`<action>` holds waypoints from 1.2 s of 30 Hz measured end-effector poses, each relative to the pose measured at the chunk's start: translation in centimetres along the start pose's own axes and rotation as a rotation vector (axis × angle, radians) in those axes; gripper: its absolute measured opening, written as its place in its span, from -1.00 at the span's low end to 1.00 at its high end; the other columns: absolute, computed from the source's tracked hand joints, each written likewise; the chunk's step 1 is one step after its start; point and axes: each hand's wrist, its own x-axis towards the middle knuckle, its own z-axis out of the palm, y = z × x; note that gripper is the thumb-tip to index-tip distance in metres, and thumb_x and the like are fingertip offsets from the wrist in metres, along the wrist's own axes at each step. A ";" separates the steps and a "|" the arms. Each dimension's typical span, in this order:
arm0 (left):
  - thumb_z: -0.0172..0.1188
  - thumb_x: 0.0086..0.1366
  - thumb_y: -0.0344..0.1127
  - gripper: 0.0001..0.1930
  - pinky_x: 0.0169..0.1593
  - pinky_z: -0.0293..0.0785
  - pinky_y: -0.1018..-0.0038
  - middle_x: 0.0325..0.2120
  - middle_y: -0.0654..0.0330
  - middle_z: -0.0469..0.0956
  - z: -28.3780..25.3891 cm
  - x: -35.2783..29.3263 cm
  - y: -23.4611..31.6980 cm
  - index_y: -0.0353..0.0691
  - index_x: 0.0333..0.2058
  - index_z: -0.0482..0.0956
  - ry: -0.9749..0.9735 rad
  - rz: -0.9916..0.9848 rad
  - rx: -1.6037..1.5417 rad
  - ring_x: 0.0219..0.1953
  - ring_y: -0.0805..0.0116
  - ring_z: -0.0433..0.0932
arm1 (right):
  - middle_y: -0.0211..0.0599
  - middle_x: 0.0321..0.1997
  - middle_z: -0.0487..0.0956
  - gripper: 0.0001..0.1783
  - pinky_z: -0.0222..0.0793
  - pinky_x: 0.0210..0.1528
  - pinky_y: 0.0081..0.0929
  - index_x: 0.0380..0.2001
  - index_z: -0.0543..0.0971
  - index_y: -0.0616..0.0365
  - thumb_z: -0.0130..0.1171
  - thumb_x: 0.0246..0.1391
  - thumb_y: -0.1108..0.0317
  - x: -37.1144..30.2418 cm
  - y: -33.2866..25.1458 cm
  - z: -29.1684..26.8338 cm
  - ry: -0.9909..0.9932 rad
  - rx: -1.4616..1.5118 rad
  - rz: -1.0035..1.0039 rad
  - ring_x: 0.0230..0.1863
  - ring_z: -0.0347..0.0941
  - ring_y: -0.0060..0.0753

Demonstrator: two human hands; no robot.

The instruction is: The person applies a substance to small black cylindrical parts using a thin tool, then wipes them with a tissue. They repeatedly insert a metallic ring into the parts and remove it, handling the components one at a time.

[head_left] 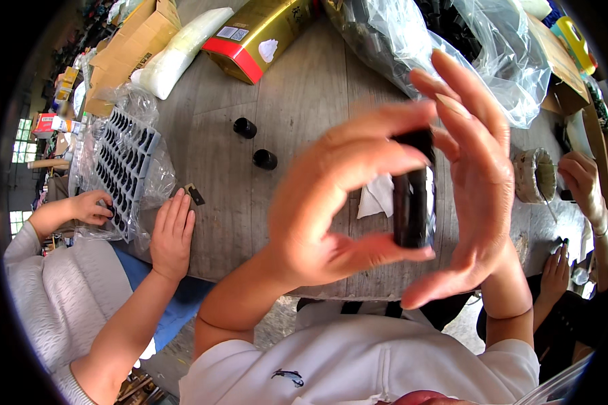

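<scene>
Both hands raise a small black cylinder above the grey wooden counter.

The left hand pinches the black cylinder endwise, forefinger on its top and thumb under its base, while the right hand is spread flat against its far side, fingers splayed, holding nothing itself. The piece hangs in the air before the person's chest, well clear of the counter. It looks glossy, rigid and light, likely slick plastic, so a grip across its ends or round its middle seems safest. Two black caps lie on the boards beyond, a white tissue near them. A co-worker's hands rest by a bagged tray.
</scene>
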 end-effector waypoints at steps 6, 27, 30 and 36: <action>0.38 -0.04 -0.29 -0.49 0.03 0.38 0.27 -0.03 -0.13 0.40 1.2 -0.2 0.1 -0.36 -0.12 0.41 0.071 0.071 -0.023 0.02 0.01 0.44 | 0.19 0.08 0.33 0.02 0.27 0.09 -0.12 0.04 0.35 0.33 0.52 -0.49 -0.05 -0.1 0.1 -0.3 -0.063 0.064 -0.058 0.14 0.29 0.16; -0.35 0.27 0.32 -0.22 0.19 0.23 0.12 0.12 -0.19 0.24 2.8 -1.2 0.7 -0.26 0.19 0.09 0.145 -0.511 -1.488 0.20 -0.16 0.18 | 0.02 -0.18 0.37 -0.25 0.32 -0.16 -0.42 -0.03 0.32 0.34 0.32 -0.18 0.03 -0.3 1.0 -0.7 -0.013 0.062 -0.084 -0.19 0.36 -0.27; -0.51 0.25 0.36 -0.17 0.25 0.14 0.15 0.14 -0.24 0.20 3.4 -1.6 0.3 -0.23 0.23 0.07 0.090 -0.454 -1.429 0.24 -0.11 0.13 | 0.02 -0.22 0.39 -0.40 0.34 -0.20 -0.42 -0.11 0.34 0.33 0.23 -0.12 0.11 -0.6 0.9 -0.5 0.051 0.116 -0.045 -0.25 0.38 -0.28; -0.50 0.22 0.40 -0.11 0.25 0.12 0.18 0.13 -0.29 0.20 3.5 -1.3 0.6 -0.31 0.21 0.09 0.097 -0.449 -1.440 0.25 -0.02 0.15 | 0.02 -0.27 0.41 -0.52 0.34 -0.22 -0.43 -0.24 0.38 0.32 0.19 -0.10 0.12 -0.6 0.9 -0.6 0.069 0.108 -0.011 -0.28 0.40 -0.29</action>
